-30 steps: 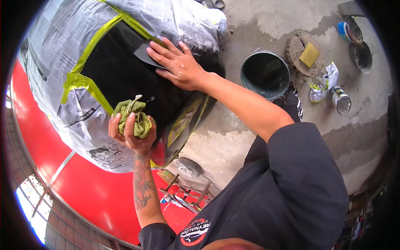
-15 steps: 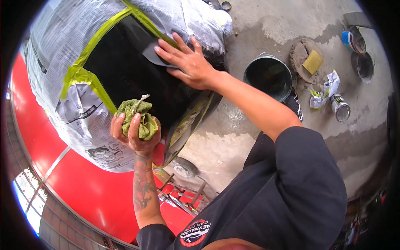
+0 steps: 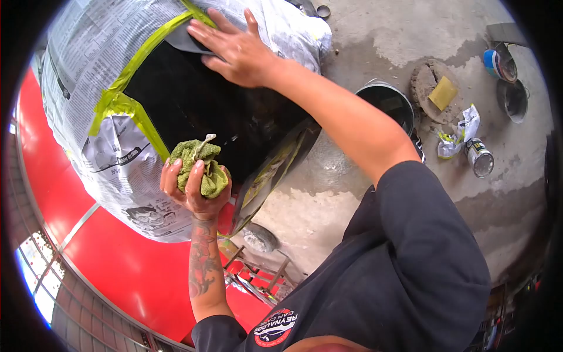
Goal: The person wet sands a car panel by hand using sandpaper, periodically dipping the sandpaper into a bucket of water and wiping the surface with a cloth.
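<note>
My left hand [image 3: 196, 190] is wrapped round a bunched green cloth [image 3: 202, 167], above the lower edge of a glossy black panel [image 3: 193, 100]. At the panel's upper end, my right hand [image 3: 237, 53] lies with fingers stretched over a thin dark grey sheet of sandpaper [image 3: 186, 42], pressing it to the surface. The fingertips reach the yellow-green masking tape [image 3: 201, 14] along the panel's border. Newspaper masking [image 3: 97, 56] covers the car body around the panel.
Red bodywork [image 3: 111, 258] shows at lower left. On the wet concrete floor stand a black bucket [image 3: 387, 100], a round slab [image 3: 425, 76] with a yellow block [image 3: 443, 92] on it, a metal can [image 3: 481, 159], crumpled masking paper [image 3: 467, 126] and further containers [image 3: 512, 100].
My right hand has slid with the sandpaper up and left across the panel to its taped upper edge. The left hand keeps the cloth in nearly the same place.
</note>
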The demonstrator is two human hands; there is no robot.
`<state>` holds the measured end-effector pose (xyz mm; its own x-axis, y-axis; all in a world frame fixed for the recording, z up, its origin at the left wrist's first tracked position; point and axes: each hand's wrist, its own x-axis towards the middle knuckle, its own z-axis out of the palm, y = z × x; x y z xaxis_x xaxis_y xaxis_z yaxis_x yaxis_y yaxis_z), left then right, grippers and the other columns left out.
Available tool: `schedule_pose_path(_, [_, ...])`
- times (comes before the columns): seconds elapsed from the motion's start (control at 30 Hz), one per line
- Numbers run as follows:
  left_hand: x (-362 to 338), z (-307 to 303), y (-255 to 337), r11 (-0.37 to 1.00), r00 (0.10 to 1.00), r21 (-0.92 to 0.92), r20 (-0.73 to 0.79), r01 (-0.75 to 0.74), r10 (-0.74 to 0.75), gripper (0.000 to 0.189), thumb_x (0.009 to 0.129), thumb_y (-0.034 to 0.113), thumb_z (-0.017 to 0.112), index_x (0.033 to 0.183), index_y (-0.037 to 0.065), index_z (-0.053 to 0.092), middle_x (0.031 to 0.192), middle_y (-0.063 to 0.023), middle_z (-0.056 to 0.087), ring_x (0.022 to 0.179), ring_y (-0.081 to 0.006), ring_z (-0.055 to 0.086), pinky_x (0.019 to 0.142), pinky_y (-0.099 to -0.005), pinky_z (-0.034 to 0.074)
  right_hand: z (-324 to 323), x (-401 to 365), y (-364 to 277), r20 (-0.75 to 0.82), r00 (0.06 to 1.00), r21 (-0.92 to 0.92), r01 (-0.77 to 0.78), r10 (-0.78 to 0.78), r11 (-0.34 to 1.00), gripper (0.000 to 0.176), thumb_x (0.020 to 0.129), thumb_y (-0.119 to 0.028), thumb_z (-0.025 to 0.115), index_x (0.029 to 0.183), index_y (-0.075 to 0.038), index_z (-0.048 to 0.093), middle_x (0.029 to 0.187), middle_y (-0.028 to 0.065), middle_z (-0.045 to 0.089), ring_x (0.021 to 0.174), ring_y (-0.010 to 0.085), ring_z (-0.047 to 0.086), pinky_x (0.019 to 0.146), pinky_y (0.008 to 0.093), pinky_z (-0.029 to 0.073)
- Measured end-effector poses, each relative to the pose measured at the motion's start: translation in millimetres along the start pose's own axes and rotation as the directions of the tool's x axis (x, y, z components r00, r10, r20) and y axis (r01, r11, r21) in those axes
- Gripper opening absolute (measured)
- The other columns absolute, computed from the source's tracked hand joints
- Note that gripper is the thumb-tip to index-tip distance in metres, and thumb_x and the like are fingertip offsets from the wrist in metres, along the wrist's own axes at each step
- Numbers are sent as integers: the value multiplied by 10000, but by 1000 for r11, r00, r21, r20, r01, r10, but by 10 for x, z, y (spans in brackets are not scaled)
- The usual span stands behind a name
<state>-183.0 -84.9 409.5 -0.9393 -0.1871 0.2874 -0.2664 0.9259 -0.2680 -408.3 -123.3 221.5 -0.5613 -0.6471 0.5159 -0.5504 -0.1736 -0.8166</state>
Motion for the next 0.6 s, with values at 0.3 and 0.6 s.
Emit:
schedule_pose_path(0.3, [9, -12, 7, 1000, 1000, 6, 7, -5, 5, 546, 721, 158, 843, 1208, 164, 598, 1300, -152, 505, 1227, -379, 519, 1048, -567, 482, -113, -236, -99, 40, 999, -14, 8, -7, 1000, 685, 1034, -455, 511, 1626, -174, 309, 1700, 6, 294, 1592, 250, 196, 1169, 760, 101])
schedule_pose_path(0.6, [39, -18, 13, 1000, 1000, 1, 4, -7, 7, 536, 736, 178, 841, 1212, 168, 595, 1302, -153, 511, 1229, -382, 516, 1043, -568, 480, -332, -772, -538, 106, 993, -21, -51, 53, 998, 704, 1016, -568, 502, 1560, -127, 427, 1662, 76, 362, 1551, 334, 283, 1149, 743, 186])
